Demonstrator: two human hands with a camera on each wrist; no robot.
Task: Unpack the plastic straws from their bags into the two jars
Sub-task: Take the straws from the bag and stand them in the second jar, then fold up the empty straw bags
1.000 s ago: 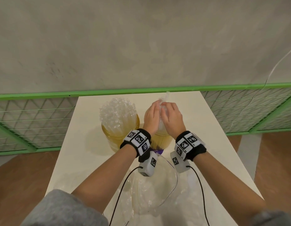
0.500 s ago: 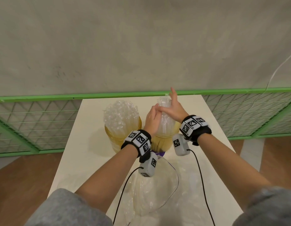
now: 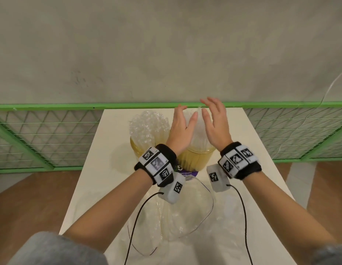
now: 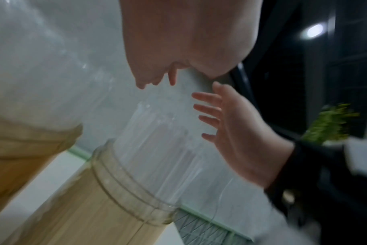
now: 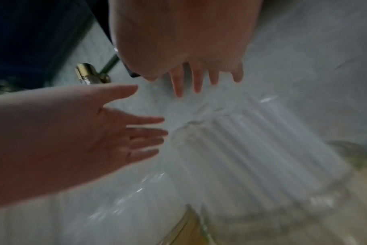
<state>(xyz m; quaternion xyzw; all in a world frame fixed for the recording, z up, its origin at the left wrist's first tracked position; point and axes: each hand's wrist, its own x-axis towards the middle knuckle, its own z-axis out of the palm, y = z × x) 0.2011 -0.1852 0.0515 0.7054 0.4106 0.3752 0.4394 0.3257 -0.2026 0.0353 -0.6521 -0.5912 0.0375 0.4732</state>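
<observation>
Two amber jars stand at the middle of the white table (image 3: 112, 169). The left jar (image 3: 136, 148) is packed with clear straws (image 3: 147, 127). The right jar (image 3: 195, 159) holds an upright bundle of clear straws (image 3: 198, 131), seen also in the wrist views (image 4: 157, 157) (image 5: 251, 149). My left hand (image 3: 180, 127) is open, fingers straight, just left of that bundle. My right hand (image 3: 214, 121) is open with fingers spread, just right of it. Neither hand holds anything. Whether the palms touch the straws I cannot tell.
Crumpled clear plastic bags (image 3: 185, 213) lie on the table's near half, under my wrists and their black cables. A purple label (image 3: 187, 173) shows at the right jar's foot. A green mesh fence (image 3: 51, 134) and a grey wall stand behind the table.
One second ago both hands were cupped round the tops of the right jar's straws. They have since let go and spread open on either side of the bundle.
</observation>
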